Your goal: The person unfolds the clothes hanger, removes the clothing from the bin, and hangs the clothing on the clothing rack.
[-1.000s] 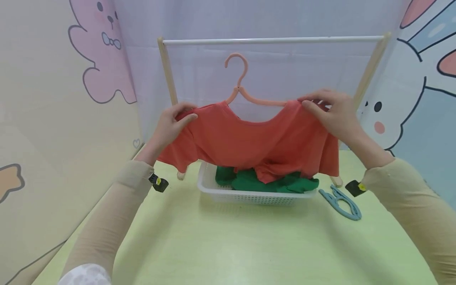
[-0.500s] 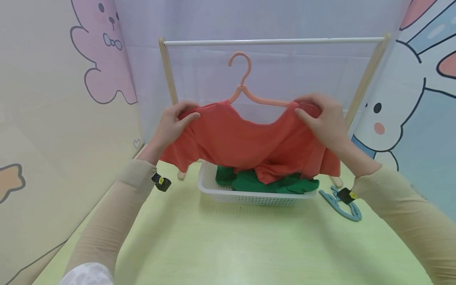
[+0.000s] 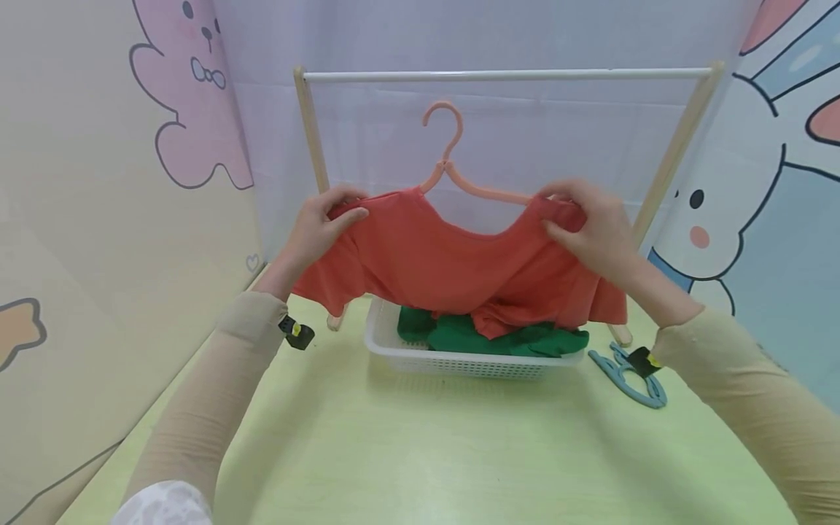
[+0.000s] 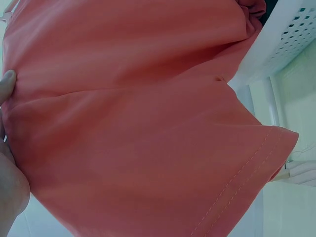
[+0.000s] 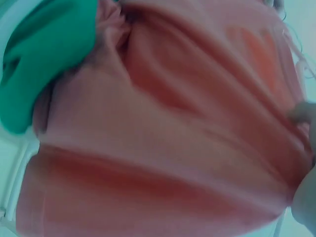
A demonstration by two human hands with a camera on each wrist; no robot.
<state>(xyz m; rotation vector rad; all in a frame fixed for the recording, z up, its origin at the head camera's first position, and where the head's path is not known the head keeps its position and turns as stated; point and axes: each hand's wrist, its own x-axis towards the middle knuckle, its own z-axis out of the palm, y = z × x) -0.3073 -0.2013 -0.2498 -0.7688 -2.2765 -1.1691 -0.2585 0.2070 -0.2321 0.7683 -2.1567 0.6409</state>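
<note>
Surface (image 3: 420,452): pale yellow-green; white-barred rack (image 3: 499,75) at 12 o'clock.
Red shirt (image 3: 446,248): held up at my view's centre, peach hanger (image 3: 485,192) at its neckline.
Left hand (image 3: 318,227): 9 o'clock, thumb and fingers pinching one shoulder.
Right hand (image 3: 599,230): 3 o'clock, I have it pinching the other, likewise nearly closed.
White basket (image 3: 472,365): 6 o'clock, green cloth (image 3: 469,337) inside.
Blue hanger (image 3: 618,379): 4 o'clock.

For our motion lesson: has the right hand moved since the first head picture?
Yes: the right hand has moved leftward and slightly down, judged against the rack's right wooden post.
</note>
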